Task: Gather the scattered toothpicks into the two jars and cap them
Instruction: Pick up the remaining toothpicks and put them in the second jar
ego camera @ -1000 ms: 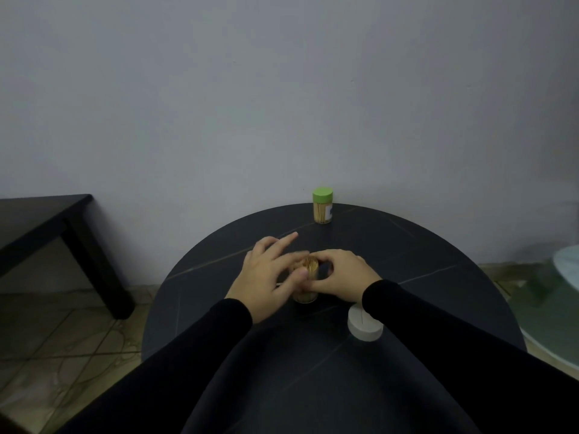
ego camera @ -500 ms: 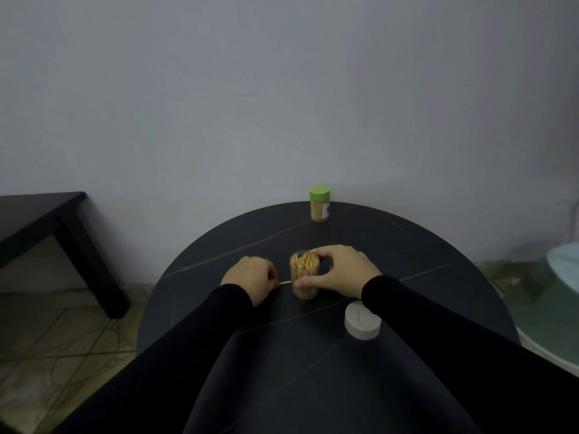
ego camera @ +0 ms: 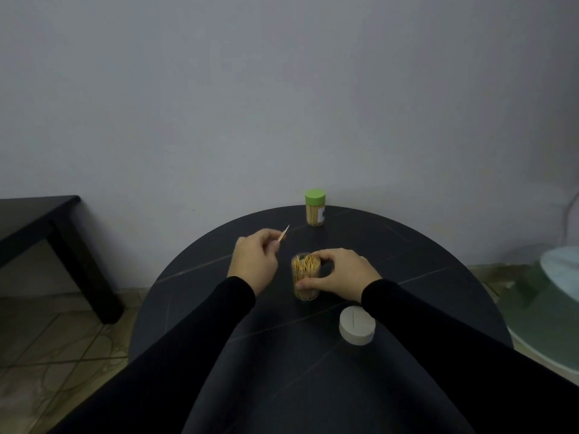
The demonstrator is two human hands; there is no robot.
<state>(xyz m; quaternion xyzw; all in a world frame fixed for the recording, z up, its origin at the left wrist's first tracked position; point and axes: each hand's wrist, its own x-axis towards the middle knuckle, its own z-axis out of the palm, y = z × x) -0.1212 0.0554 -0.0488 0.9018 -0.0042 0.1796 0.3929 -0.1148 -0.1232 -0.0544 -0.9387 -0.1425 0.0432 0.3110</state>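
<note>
Head | left hand [ego camera: 254, 264] grip – toothpick [ego camera: 284, 234] | right hand [ego camera: 340, 274] – open jar [ego camera: 305, 276]

Clear plastic jar [ego camera: 306, 281]; wooden toothpicks [ego camera: 305, 265]; matt dark veined table [ego camera: 407, 258]; matt white cap [ego camera: 357, 324].

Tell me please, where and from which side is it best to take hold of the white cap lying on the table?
Take the white cap by its round side wall, from above, with fingers on opposite sides. It lies flat on the black table, so the rim is free all around. Come from the right: the right hand is closest, though it holds the open jar.
</note>
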